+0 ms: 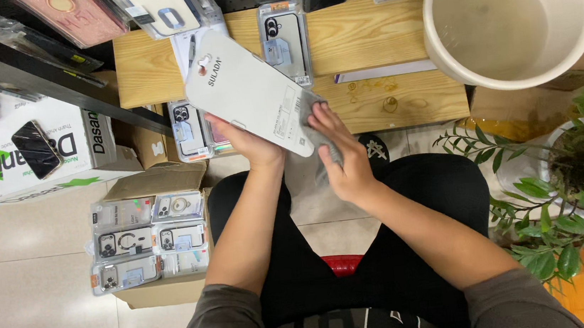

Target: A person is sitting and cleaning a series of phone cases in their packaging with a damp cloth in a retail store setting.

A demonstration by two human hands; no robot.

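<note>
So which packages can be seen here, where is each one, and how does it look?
Flat pale grey package: held tilted in the left hand, wiped with a grey cloth by the right hand.
White and green carton: left, dark phone on top.
Clear phone-case packs: in the lower-left box.

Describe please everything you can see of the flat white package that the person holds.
The flat white package is a long rectangle with rounded corners, seemingly matt plastic or card. It has a hang hole at its upper end and small print with a label near its lower end. It is tilted diagonally above the wooden table. The left hand supports it from below; the right hand presses a grey cloth against its lower edge.
</note>
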